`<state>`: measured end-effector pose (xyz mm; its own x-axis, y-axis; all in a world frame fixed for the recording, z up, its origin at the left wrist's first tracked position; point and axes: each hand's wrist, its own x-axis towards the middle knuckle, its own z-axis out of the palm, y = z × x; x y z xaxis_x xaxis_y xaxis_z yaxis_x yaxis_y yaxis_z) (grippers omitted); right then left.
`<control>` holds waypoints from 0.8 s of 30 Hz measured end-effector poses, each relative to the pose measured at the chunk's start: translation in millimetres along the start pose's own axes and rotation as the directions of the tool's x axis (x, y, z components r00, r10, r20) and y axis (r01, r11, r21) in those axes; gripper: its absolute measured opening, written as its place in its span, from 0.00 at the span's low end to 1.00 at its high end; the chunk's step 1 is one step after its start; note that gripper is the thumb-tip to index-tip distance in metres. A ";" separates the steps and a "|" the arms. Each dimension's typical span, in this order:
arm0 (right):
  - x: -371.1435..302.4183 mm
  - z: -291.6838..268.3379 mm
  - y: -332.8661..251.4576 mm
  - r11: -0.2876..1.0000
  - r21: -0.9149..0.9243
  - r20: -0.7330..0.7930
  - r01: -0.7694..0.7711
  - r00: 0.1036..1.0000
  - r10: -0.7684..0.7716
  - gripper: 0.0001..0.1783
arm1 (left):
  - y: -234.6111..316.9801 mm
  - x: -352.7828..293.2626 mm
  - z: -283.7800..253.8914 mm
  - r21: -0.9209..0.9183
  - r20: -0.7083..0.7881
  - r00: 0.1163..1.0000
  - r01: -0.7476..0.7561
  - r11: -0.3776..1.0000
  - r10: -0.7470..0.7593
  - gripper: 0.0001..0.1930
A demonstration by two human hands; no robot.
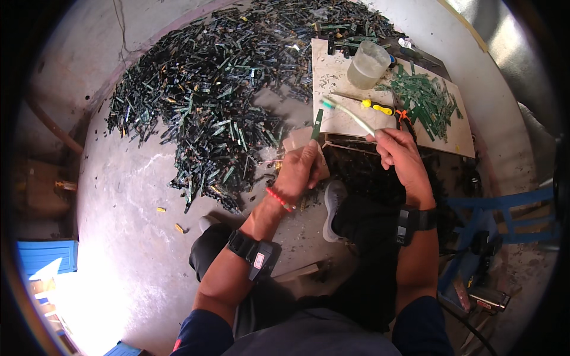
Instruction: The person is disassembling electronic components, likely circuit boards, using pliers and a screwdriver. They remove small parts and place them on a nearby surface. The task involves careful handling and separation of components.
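Left hand [300, 166] pinches a green strip [318, 123] at the near left corner of the white board [328, 80]; right hand [401, 155] holds a pale brush-like tool [355, 118] over the board. A firm end-pinch, face clear, should steady the strip. Left of the board, a dark heap [202, 107]!

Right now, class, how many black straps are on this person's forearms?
2. One black strap is on the left forearm, behind the left hand holding a green strip; another black strap is on the right forearm, behind the right hand holding a toothbrush. Both show clearly.
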<state>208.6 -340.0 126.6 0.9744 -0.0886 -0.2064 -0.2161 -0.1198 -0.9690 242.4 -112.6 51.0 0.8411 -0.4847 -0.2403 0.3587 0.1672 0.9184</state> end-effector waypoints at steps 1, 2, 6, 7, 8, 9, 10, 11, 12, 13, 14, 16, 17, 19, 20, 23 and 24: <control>-0.7 -2.4 -1.3 0.998 -0.043 0.054 -0.043 0.998 0.045 0.17 | -1.0 1.0 0.0 -0.024 -0.022 0.999 0.026 0.999 -0.027 0.25; -1.6 -6.1 0.8 0.996 -0.076 0.082 -0.056 0.995 0.062 0.17 | -0.5 2.2 2.8 -0.050 -0.039 0.998 0.055 0.997 -0.057 0.25; -1.1 -11.1 7.6 0.952 -0.306 0.067 -0.017 0.997 0.039 0.16 | -7.5 9.6 0.3 -0.037 -0.068 0.987 0.145 0.989 -0.147 0.26; 4.4 -12.4 15.8 0.930 -0.366 0.001 0.020 1.000 -0.020 0.16 | -10.0 10.7 1.1 -0.050 -0.074 0.985 0.150 0.987 -0.154 0.26; 9.6 -11.9 20.7 0.903 -0.427 -0.059 0.052 0.995 -0.085 0.16 | -11.4 11.9 1.8 -0.062 -0.080 0.984 0.154 0.986 -0.159 0.25; 12.5 -13.0 22.8 0.899 -0.432 -0.132 0.076 0.980 -0.147 0.15 | -12.2 12.7 2.5 -0.075 -0.086 0.983 0.158 0.985 -0.164 0.25; 10.2 -15.3 23.3 0.930 -0.360 -0.094 0.066 0.990 -0.107 0.15 | -12.3 12.5 3.0 -0.053 -0.070 0.986 0.151 0.987 -0.154 0.25; 5.7 -10.6 15.2 0.957 -0.285 -0.048 0.052 0.997 -0.068 0.15 | -12.9 11.6 1.4 -0.031 -0.059 0.988 0.143 0.989 -0.145 0.25; 1.3 -6.0 7.5 0.978 -0.208 0.001 0.034 0.999 -0.035 0.15 | -13.0 10.9 0.5 -0.007 -0.048 0.990 0.135 0.991 -0.135 0.24; -1.1 -1.6 2.3 0.940 -0.334 0.008 -0.075 0.997 0.082 0.15 | -12.6 10.8 0.1 -0.030 -0.011 0.993 0.116 0.993 -0.117 0.24; 3.0 -3.5 8.7 0.923 -0.384 0.044 -0.033 0.998 0.055 0.14 | -11.9 10.5 1.6 -0.055 0.030 0.995 0.100 0.993 -0.099 0.24; 10.3 -8.9 20.1 0.895 -0.442 -0.134 0.058 0.982 -0.130 0.14 | -12.8 9.9 3.9 -0.090 0.050 0.992 0.116 0.989 -0.112 0.24; 13.8 -12.6 19.1 0.911 -0.409 -0.139 0.047 0.984 -0.113 0.14 | -13.1 10.3 3.8 -0.101 0.026 0.990 0.143 0.985 -0.141 0.24; 10.5 -12.9 18.5 0.930 -0.367 -0.095 0.027 0.993 -0.066 0.14 | -11.0 11.0 3.5 -0.157 -0.003 0.979 0.201 0.967 -0.204 0.24; 8.2 -11.9 18.5 0.938 -0.346 -0.071 0.014 0.997 -0.041 0.14 | -8.9 10.8 3.0 -0.201 -0.008 0.971 0.232 0.952 -0.238 0.24; 6.8 -7.8 13.0 0.983 -0.183 -0.037 -0.004 0.999 -0.003 0.15 | -10.0 12.9 1.3 -0.254 -0.004 0.969 0.236 0.938 -0.245 0.24; 6.8 -6.1 11.9 0.993 -0.115 -0.026 0.002 1.000 -0.005 0.15 | -11.2 13.0 1.0 -0.258 -0.001 0.973 0.224 0.940 -0.232 0.24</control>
<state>212.3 -348.1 114.5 0.9737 -0.1133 -0.1979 -0.2196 -0.2330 -0.9474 248.9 -121.7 37.9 0.7352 -0.5094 -0.4473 0.6301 0.2701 0.7281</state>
